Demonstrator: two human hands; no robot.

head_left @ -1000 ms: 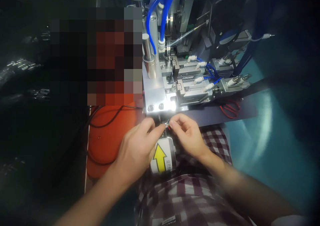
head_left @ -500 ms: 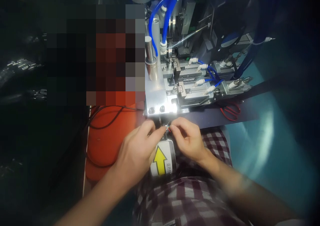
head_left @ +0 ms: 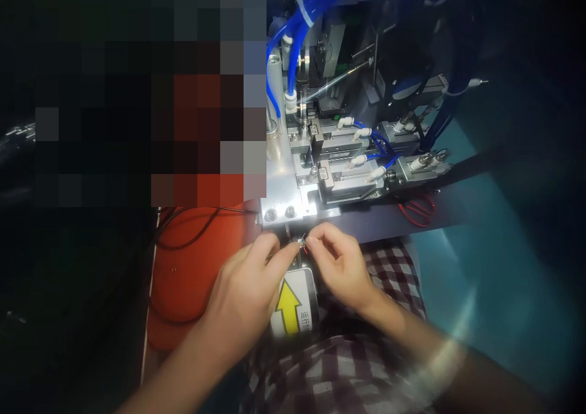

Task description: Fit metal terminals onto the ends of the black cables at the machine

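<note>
A small bundle of thin coloured wires (head_left: 303,242), with a red and some pale strands showing, sits between my fingertips in front of the machine. My left hand (head_left: 249,276) is closed, thumb and index finger pinching the bundle from the left. From the right, my right hand (head_left: 341,264) pinches the loose wire ends between thumb and fingertip. The rest of the bundle is hidden by my left fingers. Just below the hands lies a white plate with a yellow arrow (head_left: 289,310).
Ahead stands a metal machine with pneumatic cylinders (head_left: 350,182), white fittings and blue air hoses (head_left: 297,60). Red-handled scissors (head_left: 417,210) lie at its right. An orange surface (head_left: 187,267) with a black cable (head_left: 183,241) is on the left. The upper left is pixelated.
The view has shifted slightly, so the machine and hands appear lower. Both hands keep their pinch on the wires, with only slight fingertip movement.
</note>
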